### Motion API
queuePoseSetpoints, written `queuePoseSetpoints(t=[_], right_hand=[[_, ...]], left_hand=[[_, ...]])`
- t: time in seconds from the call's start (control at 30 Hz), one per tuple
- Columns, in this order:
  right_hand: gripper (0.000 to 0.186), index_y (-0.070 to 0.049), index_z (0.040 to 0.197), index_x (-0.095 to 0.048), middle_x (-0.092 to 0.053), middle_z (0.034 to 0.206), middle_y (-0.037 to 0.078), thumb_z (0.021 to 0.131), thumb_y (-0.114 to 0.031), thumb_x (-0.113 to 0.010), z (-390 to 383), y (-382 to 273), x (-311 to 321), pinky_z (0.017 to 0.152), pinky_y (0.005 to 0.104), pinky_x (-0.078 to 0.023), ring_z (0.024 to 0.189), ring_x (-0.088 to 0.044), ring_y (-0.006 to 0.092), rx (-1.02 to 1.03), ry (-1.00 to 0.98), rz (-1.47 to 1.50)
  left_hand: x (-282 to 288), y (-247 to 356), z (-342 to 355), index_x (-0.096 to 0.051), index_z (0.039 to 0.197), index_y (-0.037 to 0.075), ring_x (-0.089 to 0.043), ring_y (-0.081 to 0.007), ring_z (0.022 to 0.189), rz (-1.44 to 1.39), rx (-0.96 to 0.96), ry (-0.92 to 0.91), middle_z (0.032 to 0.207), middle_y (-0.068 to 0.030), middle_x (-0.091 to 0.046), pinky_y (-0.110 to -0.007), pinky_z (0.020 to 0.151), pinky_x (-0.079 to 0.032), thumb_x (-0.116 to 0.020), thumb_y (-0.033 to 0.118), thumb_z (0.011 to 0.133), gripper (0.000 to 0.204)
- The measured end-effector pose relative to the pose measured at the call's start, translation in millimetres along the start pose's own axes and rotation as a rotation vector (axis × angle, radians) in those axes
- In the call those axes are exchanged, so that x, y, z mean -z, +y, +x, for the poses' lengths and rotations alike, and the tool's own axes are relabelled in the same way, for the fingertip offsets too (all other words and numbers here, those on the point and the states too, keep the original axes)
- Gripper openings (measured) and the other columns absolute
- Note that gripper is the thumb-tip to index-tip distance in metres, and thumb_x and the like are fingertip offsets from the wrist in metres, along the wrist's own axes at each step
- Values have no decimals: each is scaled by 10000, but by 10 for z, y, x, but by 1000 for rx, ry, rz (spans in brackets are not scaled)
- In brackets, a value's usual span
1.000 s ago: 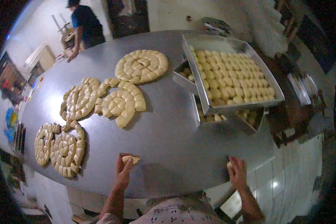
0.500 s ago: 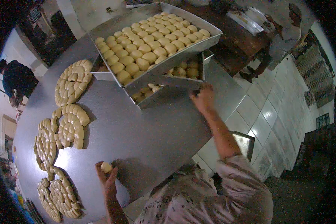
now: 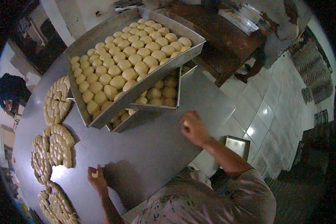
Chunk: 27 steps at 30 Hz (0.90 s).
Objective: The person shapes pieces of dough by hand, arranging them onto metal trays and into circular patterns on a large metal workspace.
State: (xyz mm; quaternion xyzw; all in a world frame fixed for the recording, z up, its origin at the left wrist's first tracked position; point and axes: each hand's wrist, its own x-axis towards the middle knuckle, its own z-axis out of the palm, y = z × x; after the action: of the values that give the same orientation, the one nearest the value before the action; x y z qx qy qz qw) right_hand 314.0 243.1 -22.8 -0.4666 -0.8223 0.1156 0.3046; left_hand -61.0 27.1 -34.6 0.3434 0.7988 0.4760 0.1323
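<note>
My left hand (image 3: 98, 180), low over the steel table, is closed around a small pale piece of dough (image 3: 95, 174). To the right, my right hand (image 3: 194, 128) is curled shut above the table, in front of the stacked trays. A pale bit, apparently dough, shows between its fingers; most of it is hidden. The top metal tray (image 3: 149, 76) carries rows of round dough balls (image 3: 128, 61). Turned at an angle beneath it, a lower tray (image 3: 153, 107) also contains dough balls (image 3: 162, 93). Along the left lie coils of cut dough strips (image 3: 58, 100).
The steel table (image 3: 138, 145) has its edge by my body. A rectangular pan (image 3: 237, 147) sits lower, beyond that edge. At the far right stands a brown table (image 3: 212, 48) with metal trays (image 3: 239, 20), and a person (image 3: 283, 35) beside it. Another person (image 3: 11, 91) is far left.
The view has shifted, so trays and coils appear further left and lower. My right hand has come away from the lower tray's corner toward me. My left hand has closed more around its dough.
</note>
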Motion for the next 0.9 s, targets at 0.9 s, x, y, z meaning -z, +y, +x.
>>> queuePoseSetpoints(t=[0.9], right_hand=[[356, -29, 1031, -498, -573, 914, 150, 780, -270, -575, 4756, -2185, -550, 759, 412, -456, 843, -561, 290, 244, 447, 591]], left_hand=[[-274, 190, 156, -429, 818, 48, -479, -355, 705, 503, -189, 90, 773, -143, -469, -434, 593, -397, -621, 102, 672, 247]])
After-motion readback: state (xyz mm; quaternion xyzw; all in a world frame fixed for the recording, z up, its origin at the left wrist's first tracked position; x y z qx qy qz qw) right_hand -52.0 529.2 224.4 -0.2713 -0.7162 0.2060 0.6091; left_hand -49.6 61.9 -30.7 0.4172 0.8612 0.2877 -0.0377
